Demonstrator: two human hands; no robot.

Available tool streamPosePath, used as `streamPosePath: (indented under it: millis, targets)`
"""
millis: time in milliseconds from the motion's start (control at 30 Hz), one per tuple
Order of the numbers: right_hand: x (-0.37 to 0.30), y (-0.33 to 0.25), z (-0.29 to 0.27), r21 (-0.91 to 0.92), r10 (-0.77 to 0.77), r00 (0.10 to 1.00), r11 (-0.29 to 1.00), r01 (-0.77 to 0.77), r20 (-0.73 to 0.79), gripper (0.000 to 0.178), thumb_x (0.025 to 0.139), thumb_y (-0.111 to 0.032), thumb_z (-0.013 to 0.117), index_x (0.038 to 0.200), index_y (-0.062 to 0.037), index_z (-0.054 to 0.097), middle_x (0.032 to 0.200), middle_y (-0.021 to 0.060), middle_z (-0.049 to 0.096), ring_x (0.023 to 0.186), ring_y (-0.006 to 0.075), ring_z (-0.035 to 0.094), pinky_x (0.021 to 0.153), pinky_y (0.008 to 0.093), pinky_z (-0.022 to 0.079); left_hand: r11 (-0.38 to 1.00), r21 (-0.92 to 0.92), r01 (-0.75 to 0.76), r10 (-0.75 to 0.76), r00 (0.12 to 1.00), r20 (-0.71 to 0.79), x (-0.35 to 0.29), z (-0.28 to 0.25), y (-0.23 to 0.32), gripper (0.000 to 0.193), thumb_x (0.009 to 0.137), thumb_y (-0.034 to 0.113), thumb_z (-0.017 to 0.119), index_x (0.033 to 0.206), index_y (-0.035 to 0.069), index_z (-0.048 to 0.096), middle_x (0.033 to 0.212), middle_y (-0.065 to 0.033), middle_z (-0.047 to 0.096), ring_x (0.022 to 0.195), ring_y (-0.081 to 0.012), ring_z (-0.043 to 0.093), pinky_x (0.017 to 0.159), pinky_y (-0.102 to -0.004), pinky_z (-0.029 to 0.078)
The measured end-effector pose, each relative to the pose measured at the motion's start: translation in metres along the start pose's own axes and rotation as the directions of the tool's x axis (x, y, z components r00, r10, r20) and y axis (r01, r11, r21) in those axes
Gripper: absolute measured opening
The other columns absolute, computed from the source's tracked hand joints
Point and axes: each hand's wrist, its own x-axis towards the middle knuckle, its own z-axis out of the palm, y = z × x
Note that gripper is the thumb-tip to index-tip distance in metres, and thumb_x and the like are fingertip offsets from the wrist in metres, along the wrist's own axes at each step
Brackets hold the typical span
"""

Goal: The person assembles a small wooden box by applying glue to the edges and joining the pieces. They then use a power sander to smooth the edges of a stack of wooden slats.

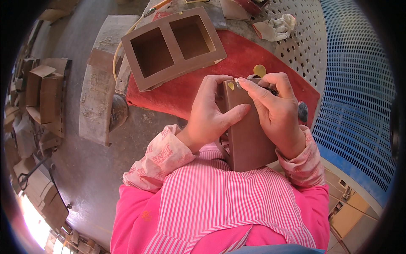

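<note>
A brown rectangular block or box point(249, 139) stands tilted against my striped apron, one long face toward me. My left hand point(215, 110) grips its upper left side, fingers over the far edge and thumb lying across the near face. At its top edge, my right hand point(277, 106) is closed, thumb and forefinger pinched on a small whitish and dark bit too small to name. A yellow patch point(231, 86) shows on the top left corner. Just beyond the right fingers lies a round yellow disc point(259, 70). What the right palm covers is hidden.
A brown two-compartment box point(171, 42) rests on a red cloth point(249, 55) ahead. Behind it, a white work glove point(281, 27) lies on a perforated surface point(308, 46). Blue mesh point(359, 84) runs along the right. Cardboard boxes point(44, 93) and a worn grey bench point(99, 97) stand left.
</note>
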Motion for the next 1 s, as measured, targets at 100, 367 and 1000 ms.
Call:
streamPosePath:
  millis: [100,367,1000]
  targets:
    - [0.003,0.001,-0.001,-0.018,-0.025,0.999,1.000,0.025,0.026,0.041,0.084,0.002,0.076,0.123,-0.0084,0.081,0.098,0.0083,0.056,0.087,0.0248,0.060,0.073,0.0372,0.053,1.000,-0.024,-0.004,0.004,1.000,-0.006,0.000,0.001,0.000,0.066,0.081,0.021,0.091,0.134,0.000,0.057,0.127,-0.0132,0.059,0.114,-0.0228,0.064,0.096,-0.0378,0.056]
    - [0.001,0.001,-0.001,-0.028,-0.008,1.000,1.000,0.008,0.021,0.047,0.079,0.002,0.076,0.124,-0.0079,0.081,0.100,0.0092,0.056,0.088,0.0263,0.060,0.074,0.0377,0.053,0.999,-0.039,0.014,-0.013,1.000,0.012,0.000,0.000,0.001,0.066,0.083,0.022,0.090,0.136,0.001,0.056,0.125,-0.0106,0.062,0.112,-0.0196,0.063,0.096,-0.0365,0.056]
    - [0.011,0.002,-0.002,0.078,-0.017,0.998,0.997,0.012,0.059,0.034,0.088,0.003,0.075,0.120,-0.0073,0.081,0.098,0.0104,0.059,0.084,0.0253,0.064,0.071,0.0361,0.054,0.998,-0.061,0.013,-0.014,1.000,-0.005,0.001,0.000,-0.003,0.068,0.080,0.023,0.091,0.135,0.000,0.058,0.125,-0.0140,0.060,0.110,-0.0238,0.064,0.093,-0.0385,0.057]
